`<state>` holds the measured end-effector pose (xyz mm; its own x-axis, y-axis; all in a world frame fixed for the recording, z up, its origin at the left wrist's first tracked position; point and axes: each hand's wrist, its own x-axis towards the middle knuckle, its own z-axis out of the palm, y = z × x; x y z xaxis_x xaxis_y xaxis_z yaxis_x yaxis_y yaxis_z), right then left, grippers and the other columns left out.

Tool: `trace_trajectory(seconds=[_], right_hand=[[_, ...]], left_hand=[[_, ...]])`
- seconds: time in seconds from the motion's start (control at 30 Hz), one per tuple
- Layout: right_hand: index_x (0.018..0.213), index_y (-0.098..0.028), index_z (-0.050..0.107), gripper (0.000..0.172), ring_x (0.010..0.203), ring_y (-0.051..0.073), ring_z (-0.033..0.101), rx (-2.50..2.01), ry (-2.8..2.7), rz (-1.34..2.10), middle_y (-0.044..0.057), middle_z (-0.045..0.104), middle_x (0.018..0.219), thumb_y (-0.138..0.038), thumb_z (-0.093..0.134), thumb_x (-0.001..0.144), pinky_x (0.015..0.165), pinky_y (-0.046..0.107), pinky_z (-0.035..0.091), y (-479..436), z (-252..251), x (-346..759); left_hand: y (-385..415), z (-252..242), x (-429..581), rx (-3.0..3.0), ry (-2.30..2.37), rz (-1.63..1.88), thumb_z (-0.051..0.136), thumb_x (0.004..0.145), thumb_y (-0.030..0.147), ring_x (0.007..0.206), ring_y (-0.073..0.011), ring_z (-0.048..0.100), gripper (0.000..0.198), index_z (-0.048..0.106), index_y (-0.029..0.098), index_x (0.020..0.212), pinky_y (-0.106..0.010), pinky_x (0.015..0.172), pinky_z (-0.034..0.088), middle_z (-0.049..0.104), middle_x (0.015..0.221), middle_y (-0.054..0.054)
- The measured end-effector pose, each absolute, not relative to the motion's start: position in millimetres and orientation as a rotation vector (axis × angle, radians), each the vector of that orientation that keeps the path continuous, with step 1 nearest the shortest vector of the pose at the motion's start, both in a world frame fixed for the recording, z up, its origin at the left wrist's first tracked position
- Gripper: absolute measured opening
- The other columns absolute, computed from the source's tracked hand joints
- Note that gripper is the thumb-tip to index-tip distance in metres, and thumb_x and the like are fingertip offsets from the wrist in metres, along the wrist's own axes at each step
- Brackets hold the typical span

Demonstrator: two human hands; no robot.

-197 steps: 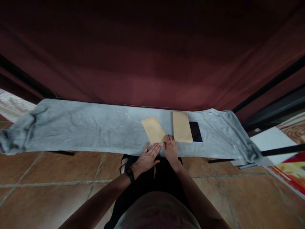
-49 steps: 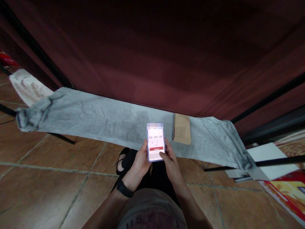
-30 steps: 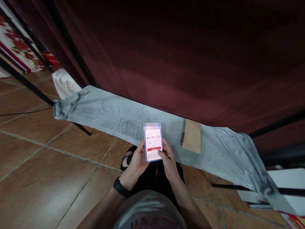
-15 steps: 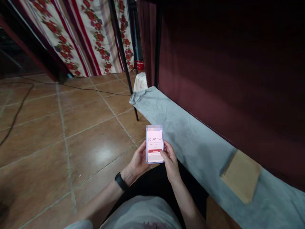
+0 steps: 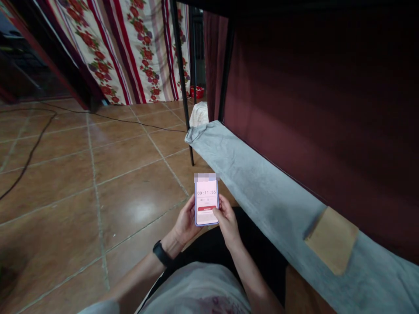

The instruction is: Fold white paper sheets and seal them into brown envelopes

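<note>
A smartphone [image 5: 206,200] is upright between my two hands, above my lap. Its lit screen reads 00:11:55 over a red button, and the top strip is blurred. My left hand [image 5: 186,221] wraps the phone's left edge; a black band [image 5: 162,254] circles that wrist. Along the right edge my right hand [image 5: 228,222] grips it, the thumb lying over the screen near the red button. Fingers behind the phone are mostly hidden.
A bed edge with a grey-blue sheet [image 5: 262,174] runs along my right, bearing a tan flat square piece [image 5: 333,240]. Behind it hangs a maroon curtain [image 5: 294,109]. A black pole [image 5: 183,74], floral curtain [image 5: 147,52], red basket [image 5: 198,92] and cable [image 5: 131,120] lie ahead on the tiled floor [image 5: 137,183].
The phone and both hands sit slightly further left in view, while the background has shifted right. The screen's digits went from 00:01:52 to 00:11:55. Both hands keep their hold.
</note>
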<state>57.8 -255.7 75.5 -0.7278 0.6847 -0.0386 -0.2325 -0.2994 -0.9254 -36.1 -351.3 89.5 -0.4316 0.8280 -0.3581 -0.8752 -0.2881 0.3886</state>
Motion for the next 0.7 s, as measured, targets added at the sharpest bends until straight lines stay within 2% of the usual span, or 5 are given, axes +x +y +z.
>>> trace_trajectory(seconds=[0.1, 0.33, 0.7], right_hand=[[0.128, -0.024, 0.061, 0.054, 0.112, 0.026, 0.066, -0.638, -1.318, 1.985, 0.006, 0.07, 0.123, -0.032, 0.075, 0.076, 0.101, 0.041, 0.052, -250.0, 73.5, 65.2], [0.125, -0.024, 0.061, 0.048, 0.11, 0.025, 0.067, -0.677, -1.3, 1.947, 0.006, 0.072, 0.12, -0.033, 0.072, 0.079, 0.098, 0.039, 0.054, -240.5, 72.0, 78.2], [0.125, -0.024, 0.06, 0.051, 0.107, 0.025, 0.067, -0.763, -1.288, 1.934, 0.006, 0.071, 0.117, -0.036, 0.072, 0.077, 0.096, 0.04, 0.053, -243.5, 63.6, 89.2]], left_hand=[[-336.6, 89.9, -30.3, -0.064, 0.633, 1.855, 0.045, 0.102, 0.044, 0.104, -0.0261, 0.073, 0.046, 0.066, 0.011, 0.126, -0.042, 0.105, 0.048, 0.075, 0.117, -0.012], [-320.1, 74.1, -23.7, -0.009, 0.6, 1.788, 0.045, 0.101, 0.046, 0.104, -0.0293, 0.073, 0.049, 0.065, 0.011, 0.128, -0.046, 0.103, 0.049, 0.076, 0.114, -0.014], [-312.9, 70.2, -16.0, -0.045, 0.611, 1.793, 0.044, 0.102, 0.044, 0.105, -0.0287, 0.072, 0.048, 0.067, 0.008, 0.124, -0.045, 0.105, 0.049, 0.076, 0.114, -0.014]])
